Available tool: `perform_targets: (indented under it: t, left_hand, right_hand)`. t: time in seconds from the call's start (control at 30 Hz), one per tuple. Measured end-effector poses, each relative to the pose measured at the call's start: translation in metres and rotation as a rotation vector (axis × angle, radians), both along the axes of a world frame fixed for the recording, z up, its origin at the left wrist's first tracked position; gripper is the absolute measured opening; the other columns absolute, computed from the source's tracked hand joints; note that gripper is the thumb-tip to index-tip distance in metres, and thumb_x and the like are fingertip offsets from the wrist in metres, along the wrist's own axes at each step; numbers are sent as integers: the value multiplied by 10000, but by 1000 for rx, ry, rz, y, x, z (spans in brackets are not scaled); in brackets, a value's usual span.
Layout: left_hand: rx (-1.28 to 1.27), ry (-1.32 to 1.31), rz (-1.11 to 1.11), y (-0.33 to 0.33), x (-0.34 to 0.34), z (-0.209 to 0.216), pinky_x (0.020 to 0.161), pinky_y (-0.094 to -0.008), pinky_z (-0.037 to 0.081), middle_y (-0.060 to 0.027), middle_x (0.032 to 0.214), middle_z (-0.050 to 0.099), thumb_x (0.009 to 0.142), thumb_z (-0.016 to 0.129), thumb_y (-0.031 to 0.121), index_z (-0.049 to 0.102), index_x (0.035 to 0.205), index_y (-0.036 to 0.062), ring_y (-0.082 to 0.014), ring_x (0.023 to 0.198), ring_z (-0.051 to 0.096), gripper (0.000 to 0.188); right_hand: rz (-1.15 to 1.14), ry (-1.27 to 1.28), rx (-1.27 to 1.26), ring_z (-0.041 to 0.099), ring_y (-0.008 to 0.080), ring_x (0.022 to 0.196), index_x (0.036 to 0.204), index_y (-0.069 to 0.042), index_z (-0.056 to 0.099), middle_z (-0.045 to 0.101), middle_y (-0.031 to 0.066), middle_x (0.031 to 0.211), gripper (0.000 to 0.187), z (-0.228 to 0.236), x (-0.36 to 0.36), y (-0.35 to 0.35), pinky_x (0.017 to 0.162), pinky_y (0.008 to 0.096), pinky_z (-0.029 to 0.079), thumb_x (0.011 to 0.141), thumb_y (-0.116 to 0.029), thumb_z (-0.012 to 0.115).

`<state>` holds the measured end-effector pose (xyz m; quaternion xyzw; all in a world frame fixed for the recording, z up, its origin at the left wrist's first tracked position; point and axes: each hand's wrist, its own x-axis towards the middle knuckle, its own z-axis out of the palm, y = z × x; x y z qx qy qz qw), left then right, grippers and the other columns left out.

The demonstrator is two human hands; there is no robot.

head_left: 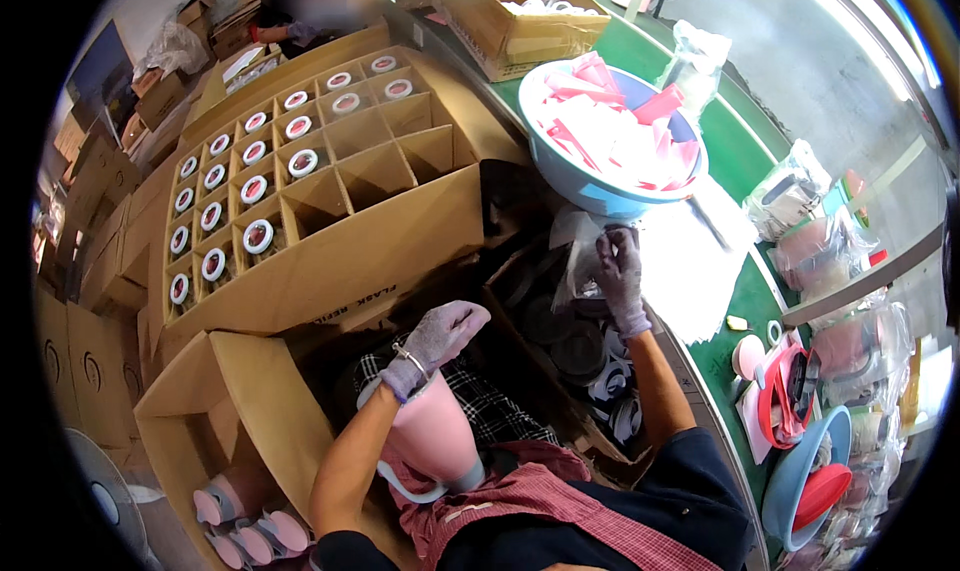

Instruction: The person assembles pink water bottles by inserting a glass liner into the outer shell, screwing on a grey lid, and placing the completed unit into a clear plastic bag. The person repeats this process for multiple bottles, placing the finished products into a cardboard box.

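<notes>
A pink jug with a pale grey handle and base lies tilted in my lap. My left hand, in a thin mauve glove, lies over the jug's far end, its fingers stretched out to the right and close together; nothing shows in them. To the right, my gloved right hand is closed on a clear plastic bag, its fingertips bent near the blue basin. Below the bag stands an open carton with black round lids and white-and-dark rings.
At left, a large divided carton holds several white-lidded glass flasks. A smaller carton holds pink jugs. On the green table stand a blue basin of pink-and-white pieces, paper and bagged parts. Another person works at the back.
</notes>
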<state>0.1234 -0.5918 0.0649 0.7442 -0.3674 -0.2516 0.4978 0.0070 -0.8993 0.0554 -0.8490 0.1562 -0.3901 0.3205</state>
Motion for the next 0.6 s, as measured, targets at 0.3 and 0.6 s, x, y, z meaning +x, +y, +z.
perform_targets:
  t: [0.3,0.6]
  left_hand:
    - [8,-11,-47,-2,-4,-4,845,-317,520,-112,1005,729,1003,579,321,704,1109,9,-198,925,678,353]
    - [11,-6,-63,-25,-18,-6,938,-323,504,-92,1116,719,1004,590,384,674,1200,27,-195,1052,662,415]
  right_hand:
    - [86,207,138,587,209,1015,1024,22,544,624,165,1273,117,29,24,-40,901,314,476,1018,-94,548]
    - [378,130,676,512,79,856,1046,-30,567,545,4,902,120,19,-54,67,758,246,445,1049,-149,554]
